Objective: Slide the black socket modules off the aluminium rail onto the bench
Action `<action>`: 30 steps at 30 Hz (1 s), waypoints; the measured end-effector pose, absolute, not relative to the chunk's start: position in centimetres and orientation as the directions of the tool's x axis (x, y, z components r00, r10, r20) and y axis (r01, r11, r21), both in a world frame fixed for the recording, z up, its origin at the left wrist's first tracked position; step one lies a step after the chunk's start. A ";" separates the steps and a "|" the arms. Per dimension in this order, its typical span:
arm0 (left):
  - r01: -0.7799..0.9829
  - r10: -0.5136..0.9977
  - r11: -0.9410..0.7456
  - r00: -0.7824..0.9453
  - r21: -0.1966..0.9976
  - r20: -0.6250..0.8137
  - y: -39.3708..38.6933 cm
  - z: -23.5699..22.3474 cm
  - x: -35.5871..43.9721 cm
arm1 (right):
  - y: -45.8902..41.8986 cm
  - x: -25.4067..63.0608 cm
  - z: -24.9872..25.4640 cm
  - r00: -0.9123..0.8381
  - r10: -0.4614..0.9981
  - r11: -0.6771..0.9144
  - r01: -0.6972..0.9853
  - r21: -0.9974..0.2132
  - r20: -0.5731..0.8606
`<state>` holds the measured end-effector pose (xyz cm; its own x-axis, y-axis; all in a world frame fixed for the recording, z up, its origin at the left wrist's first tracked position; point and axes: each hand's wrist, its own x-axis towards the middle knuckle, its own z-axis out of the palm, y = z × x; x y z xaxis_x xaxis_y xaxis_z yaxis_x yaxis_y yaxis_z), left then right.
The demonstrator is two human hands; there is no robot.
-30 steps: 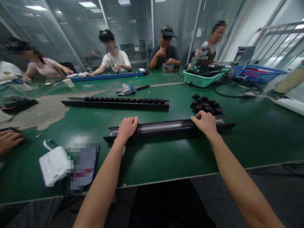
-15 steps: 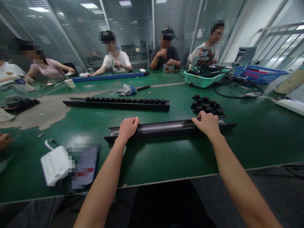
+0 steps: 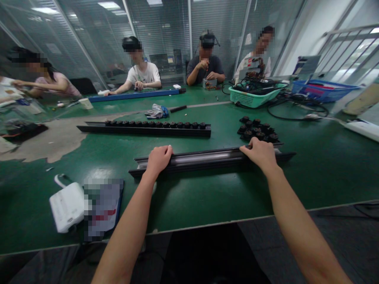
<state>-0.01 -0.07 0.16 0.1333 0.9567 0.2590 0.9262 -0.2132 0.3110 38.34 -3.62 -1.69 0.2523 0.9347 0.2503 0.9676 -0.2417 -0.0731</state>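
Observation:
A long black channel rail with a shiny trough lies crosswise on the green table before me. My left hand is closed over it near its left end. Toward the other end, my right hand grips the same rail, thumb on the near side; the far fingers of both hands are hidden. Just behind my right hand sits a cluster of small round black parts. Farther back, a second black rail carries a row of similar black parts.
Left of my forearm lie a white box-shaped device and a flat pouch-like item. Gloves, a green basket with cables and a blue basket stand farther back. Several people sit across the table, by a long blue bar.
My hands and the rail stay nearly in place; the view shifts slightly. At the far left, a co-worker's arm has moved, and a hand at the left edge has left view.

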 end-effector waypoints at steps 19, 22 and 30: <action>0.933 0.960 -0.200 0.125 0.301 0.249 -0.1 0.3 0.0 | -4.0 38.5 -1.3 0.413 0.878 -0.397 0.911 -0.115 0.242; 0.931 0.960 -0.202 0.127 0.304 0.251 -0.1 0.3 0.0 | -4.0 38.4 -1.3 0.403 0.885 -0.389 0.915 -0.105 0.232; 0.932 0.959 -0.208 0.135 0.297 0.251 -0.1 0.3 0.0 | -3.6 38.7 -0.8 0.328 0.935 -0.328 0.944 -0.028 0.132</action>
